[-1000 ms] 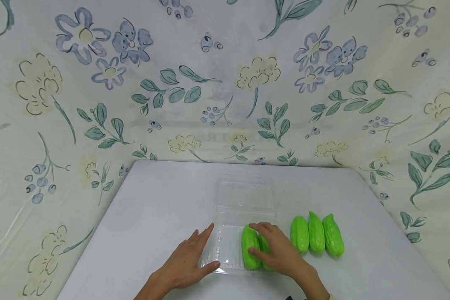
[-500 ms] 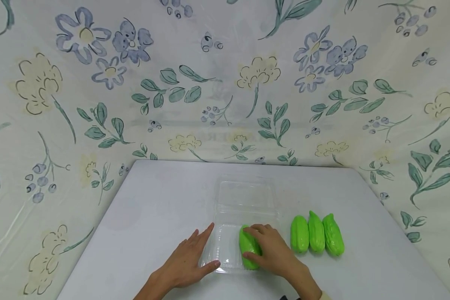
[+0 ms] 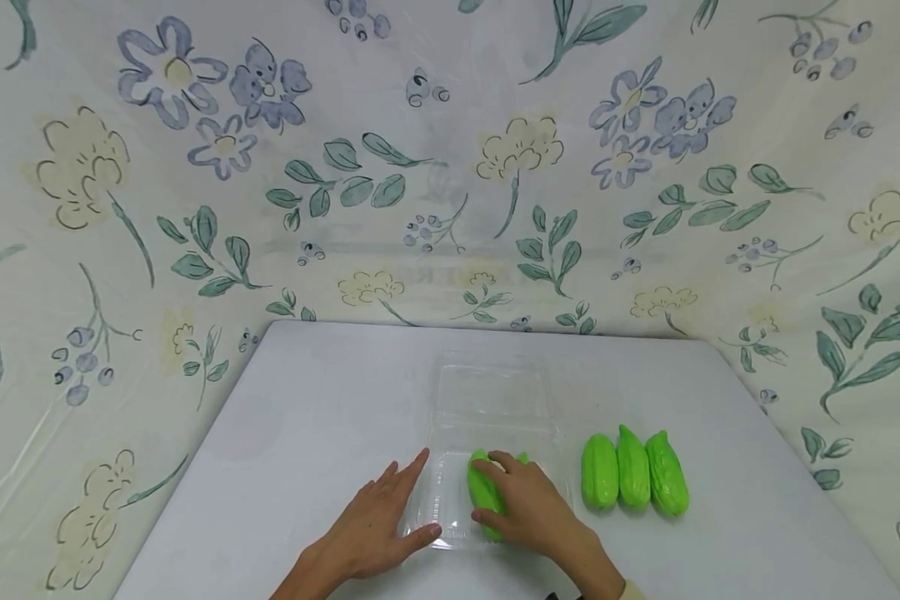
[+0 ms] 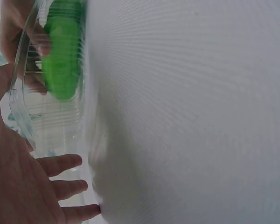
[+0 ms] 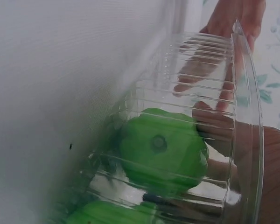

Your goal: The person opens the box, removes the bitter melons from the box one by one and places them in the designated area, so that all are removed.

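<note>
A clear plastic clamshell box (image 3: 450, 500) lies with its lid (image 3: 491, 392) folded back, away from the person. Inside its base, a green ribbed gourd (image 3: 483, 483) is held by the right hand (image 3: 528, 504), fingers on the far part and thumb on the near part. A second green gourd (image 5: 109, 214) lies beside it in the box, mostly covered by that hand in the head view. The left hand (image 3: 371, 521) has its fingers spread at the box's left side; in the left wrist view its thumb is at the rim.
To the right of the box, 3 more green gourds (image 3: 633, 471) lie side by side on the white table (image 3: 330, 392). Behind the table hangs a flower-patterned cloth (image 3: 450, 208), which also runs down both sides.
The right hand has moved left inside the box, shifting the gourd it holds the same way. A tip of the second gourd shows behind the hand. The left hand stays put.
</note>
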A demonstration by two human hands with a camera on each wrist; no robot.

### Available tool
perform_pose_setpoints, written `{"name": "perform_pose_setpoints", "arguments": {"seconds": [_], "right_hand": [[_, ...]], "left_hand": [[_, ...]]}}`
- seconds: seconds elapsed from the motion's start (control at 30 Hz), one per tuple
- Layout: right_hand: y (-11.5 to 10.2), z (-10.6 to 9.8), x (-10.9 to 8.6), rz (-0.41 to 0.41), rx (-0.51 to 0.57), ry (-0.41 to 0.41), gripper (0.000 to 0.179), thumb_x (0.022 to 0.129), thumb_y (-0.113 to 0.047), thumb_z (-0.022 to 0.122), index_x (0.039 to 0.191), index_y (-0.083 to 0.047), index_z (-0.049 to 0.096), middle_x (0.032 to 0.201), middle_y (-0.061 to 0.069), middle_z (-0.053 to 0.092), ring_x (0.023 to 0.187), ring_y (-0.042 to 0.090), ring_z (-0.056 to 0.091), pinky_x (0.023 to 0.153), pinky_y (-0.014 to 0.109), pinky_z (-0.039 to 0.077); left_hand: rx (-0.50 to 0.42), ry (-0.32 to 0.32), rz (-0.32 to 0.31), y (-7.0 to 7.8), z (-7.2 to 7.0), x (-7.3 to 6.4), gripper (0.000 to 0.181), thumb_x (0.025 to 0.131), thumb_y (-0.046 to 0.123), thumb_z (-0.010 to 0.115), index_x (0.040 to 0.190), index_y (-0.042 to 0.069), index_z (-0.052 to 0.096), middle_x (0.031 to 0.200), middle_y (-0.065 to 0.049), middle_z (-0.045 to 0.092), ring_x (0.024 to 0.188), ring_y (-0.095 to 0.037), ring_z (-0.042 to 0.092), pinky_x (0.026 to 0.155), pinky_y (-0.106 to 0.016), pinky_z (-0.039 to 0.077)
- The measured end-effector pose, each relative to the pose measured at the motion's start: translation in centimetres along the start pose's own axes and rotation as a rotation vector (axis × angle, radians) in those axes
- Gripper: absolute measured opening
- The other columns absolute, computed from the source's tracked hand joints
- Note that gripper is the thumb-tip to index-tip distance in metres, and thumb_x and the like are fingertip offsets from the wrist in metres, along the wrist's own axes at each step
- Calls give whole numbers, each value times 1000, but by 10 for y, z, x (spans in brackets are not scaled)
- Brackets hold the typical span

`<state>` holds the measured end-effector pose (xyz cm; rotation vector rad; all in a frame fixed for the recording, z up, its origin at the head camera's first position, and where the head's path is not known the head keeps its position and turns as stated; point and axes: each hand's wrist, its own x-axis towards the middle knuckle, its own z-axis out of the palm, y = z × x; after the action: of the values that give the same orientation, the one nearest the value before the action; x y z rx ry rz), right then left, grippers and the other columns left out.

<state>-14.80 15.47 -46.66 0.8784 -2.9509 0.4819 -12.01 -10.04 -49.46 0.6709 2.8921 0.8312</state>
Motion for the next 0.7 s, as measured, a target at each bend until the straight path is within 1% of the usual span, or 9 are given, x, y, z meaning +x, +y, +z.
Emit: {"name": "perform_pose_setpoints", "arguments": {"seconds": [0.13,0.33,0.5,0.7], "right_hand": [[-3,1,1,11,-24,-18,59,82,-40,78,132,-14,60,129,16,60,111,31,61,91,54,47],[-7,3,3,43,-22,-60,57,84,-41,76,134,-19,59,128,15,61,112,31,61,93,56,45],[-5,3,1,17,-2,-23,54,83,-35,78,132,-19,60,127,14,62,111,30,61,92,54,46],[2,-2,-1,-20,79,23,55,83,-30,78,133,-17,60,128,13,61,111,30,61,91,52,48]], "left_hand": [[5,4,2,0,0,-1,87,92,64,51,159,20,18,151,-6,42,140,-40,33,103,-65,30],[8,12,4,1,0,-3,87,92,64,52,159,19,19,150,-7,44,139,-41,34,103,-65,30],[9,1,-8,1,0,-3,87,92,65,51,159,21,17,151,-7,43,139,-40,33,104,-64,29],[9,-21,-20,0,1,-2,86,92,66,48,160,25,13,152,-7,40,140,-40,31,105,-65,28]]}}
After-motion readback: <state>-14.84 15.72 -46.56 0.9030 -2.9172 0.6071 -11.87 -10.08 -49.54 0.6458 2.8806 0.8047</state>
